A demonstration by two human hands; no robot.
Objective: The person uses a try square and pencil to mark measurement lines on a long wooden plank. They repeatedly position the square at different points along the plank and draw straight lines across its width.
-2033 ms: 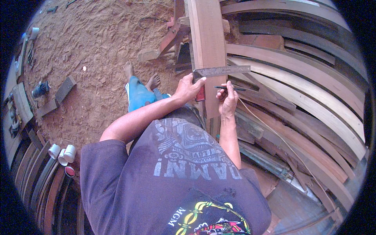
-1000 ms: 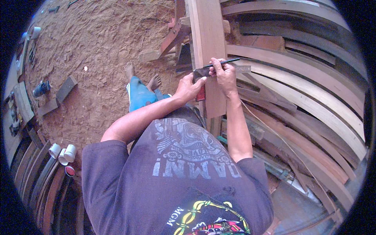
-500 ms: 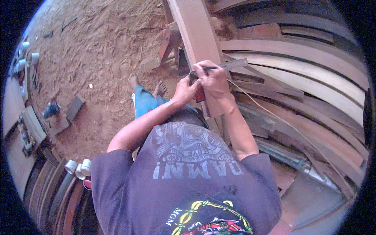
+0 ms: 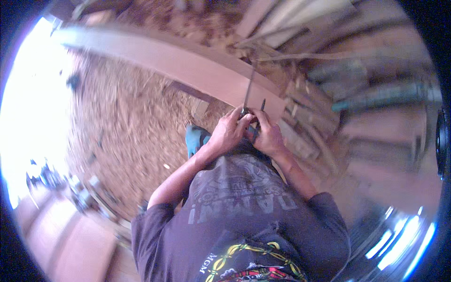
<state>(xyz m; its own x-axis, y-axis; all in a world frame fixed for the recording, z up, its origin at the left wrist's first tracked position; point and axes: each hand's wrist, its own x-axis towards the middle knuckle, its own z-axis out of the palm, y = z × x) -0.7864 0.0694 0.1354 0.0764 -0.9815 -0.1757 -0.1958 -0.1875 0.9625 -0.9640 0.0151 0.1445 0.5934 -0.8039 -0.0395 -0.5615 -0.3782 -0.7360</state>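
Observation:
A long reddish-brown wooden board (image 4: 188, 66) runs from the far left down to just in front of me. Over its near end, my left hand (image 4: 226, 128) is closed around the dark head of a metal square, whose thin blade (image 4: 250, 84) points away across the board. My right hand (image 4: 268, 137) is beside it, fingers bent in against the square's head. A slim dark pencil-like marker (image 4: 263, 104) sticks up from between the right fingers. Beneath the hands a small reddish patch shows, too covered to identify.
Sawdust-coloured ground (image 4: 127, 127) lies left of the board, with a wood block (image 4: 199, 108) under its edge. Stacked boards and offcuts (image 4: 305, 113) crowd the right. More planks (image 4: 61, 230) lie at the lower left. Much of the surroundings is motion-blurred.
The view has swung right, so the board now slants to the far left. My right hand has drawn from the board's face to the square's head; the blade now points away from me.

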